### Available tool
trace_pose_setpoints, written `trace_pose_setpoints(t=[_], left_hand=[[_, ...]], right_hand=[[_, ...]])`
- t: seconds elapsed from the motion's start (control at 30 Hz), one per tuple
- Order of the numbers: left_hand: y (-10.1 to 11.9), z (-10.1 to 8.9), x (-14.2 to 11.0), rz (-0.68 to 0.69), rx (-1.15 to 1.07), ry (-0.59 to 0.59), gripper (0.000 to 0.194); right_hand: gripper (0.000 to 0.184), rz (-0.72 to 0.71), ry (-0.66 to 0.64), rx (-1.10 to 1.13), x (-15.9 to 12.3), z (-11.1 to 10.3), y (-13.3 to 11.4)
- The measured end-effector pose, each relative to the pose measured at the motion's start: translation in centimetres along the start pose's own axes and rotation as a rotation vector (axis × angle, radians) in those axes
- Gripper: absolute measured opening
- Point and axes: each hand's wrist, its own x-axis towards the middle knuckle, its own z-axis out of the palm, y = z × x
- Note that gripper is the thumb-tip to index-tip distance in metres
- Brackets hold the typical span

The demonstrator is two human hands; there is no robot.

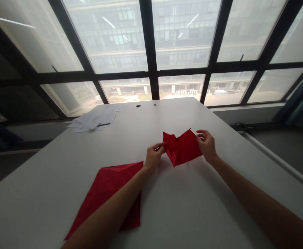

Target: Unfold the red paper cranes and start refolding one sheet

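Note:
Between my two hands a creased piece of red paper (185, 148) is held up over the white table, its top edge dipping in a V and a point hanging at the bottom. My left hand (154, 154) pinches its left edge between thumb and fingers. On the right edge, my right hand (205, 144) grips the paper with fingers curled. A larger red sheet (102, 188) with fold lines lies flat at the lower left, partly hidden under my left forearm.
White papers (97, 117) lie spread at the table's far left, with a dark pen-like stick (104, 124) on them. Two small round holes (138, 106) are near the far edge of the white table (182, 204). Large black-framed windows (151, 41) stand behind it.

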Motion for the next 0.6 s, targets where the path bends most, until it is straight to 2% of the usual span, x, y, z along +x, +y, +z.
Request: trace_pose_setpoints(t=[0.13, 0.3, 0.4, 0.5, 0.6], left_hand=[[-0.3, -0.2, 0.0, 0.015, -0.009, -0.022, 0.032], [0.0, -0.3, -0.2, 0.070, 0.082, -0.007, 0.037], [0.1, -0.3, -0.3, 0.083, 0.120, 0.010, 0.036], [0.0, -0.1, -0.2, 0.083, 0.194, 0.025, 0.030], [0.0, 0.2, -0.2, 0.115, 0.263, 0.111, 0.023]], right_hand=[[0.031, -0.039, 0.008, -0.124, 0.9, -1.0, -0.1], [0.026, 0.070, -0.043, -0.231, 1.3, -1.4, 0.4], [0.019, 0.100, -0.092, -0.235, 1.3, -1.4, 0.7], [0.020, 0.098, -0.151, -0.240, 1.4, -1.4, 0.6], [0.020, 0.065, -0.229, -0.267, 1.6, -1.6, -0.1]])
